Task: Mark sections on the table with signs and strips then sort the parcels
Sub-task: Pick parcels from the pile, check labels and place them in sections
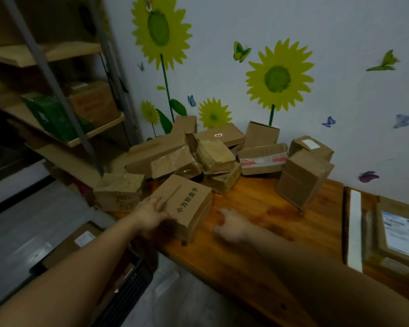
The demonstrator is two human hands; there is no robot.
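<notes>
A brown cardboard parcel with black printed characters (187, 204) lies near the front left edge of the wooden table (257, 244). My left hand (151, 213) rests against its left side, fingers on the box. My right hand (232, 225) hovers blurred just right of that parcel, fingers apart and holding nothing. Behind them a heap of several cardboard parcels (198, 154) is piled against the wall. A taller parcel (302, 178) stands tilted at the right of the heap. A white strip (354, 227) runs across the table at the right, with a labelled parcel (399, 234) beyond it.
A metal shelf rack (57, 90) with boxes and a green packet stands at the left. More parcels lie on the floor (76, 241) below the table's left edge. The wall with sunflower stickers closes off the back.
</notes>
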